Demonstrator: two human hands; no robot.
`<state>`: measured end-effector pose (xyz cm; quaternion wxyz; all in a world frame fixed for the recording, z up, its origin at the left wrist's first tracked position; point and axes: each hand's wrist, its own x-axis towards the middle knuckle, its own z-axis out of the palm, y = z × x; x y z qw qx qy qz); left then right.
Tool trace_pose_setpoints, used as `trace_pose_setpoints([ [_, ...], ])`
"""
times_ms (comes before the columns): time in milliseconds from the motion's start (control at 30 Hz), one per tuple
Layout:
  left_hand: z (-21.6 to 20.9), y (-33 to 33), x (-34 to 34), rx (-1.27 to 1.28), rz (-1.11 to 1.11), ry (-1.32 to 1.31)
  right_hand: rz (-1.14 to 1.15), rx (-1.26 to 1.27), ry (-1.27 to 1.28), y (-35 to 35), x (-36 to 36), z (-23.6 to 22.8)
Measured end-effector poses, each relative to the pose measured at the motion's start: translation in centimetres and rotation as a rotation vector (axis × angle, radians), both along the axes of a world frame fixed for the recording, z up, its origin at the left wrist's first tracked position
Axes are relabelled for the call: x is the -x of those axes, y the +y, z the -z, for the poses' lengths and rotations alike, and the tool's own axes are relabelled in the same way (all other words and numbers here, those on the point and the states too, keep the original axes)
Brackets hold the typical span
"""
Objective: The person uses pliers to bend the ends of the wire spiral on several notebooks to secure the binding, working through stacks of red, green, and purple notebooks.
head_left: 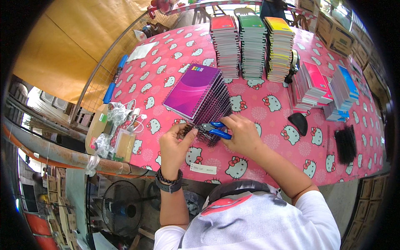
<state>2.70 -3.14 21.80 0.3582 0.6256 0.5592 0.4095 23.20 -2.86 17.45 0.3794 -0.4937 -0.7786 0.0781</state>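
White-shirted and seen from above, a person leans over a pink patterned worktop [266, 156], working at the near end of a stack of purple spiral notebooks [193, 89]. The stack stands just beyond both hands, its dark coils [214, 104] running down the side toward the right. Between the hands, at the stack's near corner, sit blue-handled pliers [221, 134], their metal head pointing left. The right hand [243, 132] is clamped on the blue handles; the left hand [180, 141], thumb and fingers brought together, pinches dark coil beside the pliers' head. At the far left, crumpled clear plastic [118, 114] and a white cable lie against a tan carton [95, 129], their contents too unclear to tell; closed brown cartons [333, 36] are piled beyond the far right corner. Both forearms reach forward and inward, the right from a bent elbow, the left nearly straight up with a black bracelet [168, 180] at the wrist. Red [225, 46], green [252, 46] and yellow notebook stacks [278, 48] rise behind.
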Motion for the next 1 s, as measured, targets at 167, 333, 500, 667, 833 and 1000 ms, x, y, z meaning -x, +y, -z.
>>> trace_pose_setpoints([
  [167, 0.2, 0.1, 0.1, 0.016, -0.016, -0.067, -0.003, 0.134, 0.067, -0.4, -0.3, 0.1],
  [333, 1.6, 0.5, 0.1, 0.103, 0.015, -0.28, 0.067, -0.152, -0.017, -0.1, -0.4, -0.3],
  [500, 2.2, 0.6, -0.4, 0.062, -0.013, -0.21, -0.007, 0.082, -0.002, 0.0, -0.1, 0.6],
  [667, 2.3, 0.5, -0.1, 0.078, -0.034, -0.244, 0.021, 0.171, 0.03, -0.4, -0.8, 0.9],
  [833, 2.2, 0.5, -0.1, 0.105, -0.003, -0.213, 0.06, -0.186, -0.073, -0.1, -0.6, 0.2],
  [1000, 2.8, 0.6, -0.3, 0.058, 0.015, -0.118, -0.015, 0.192, -0.031, -0.1, -0.4, 1.1],
])
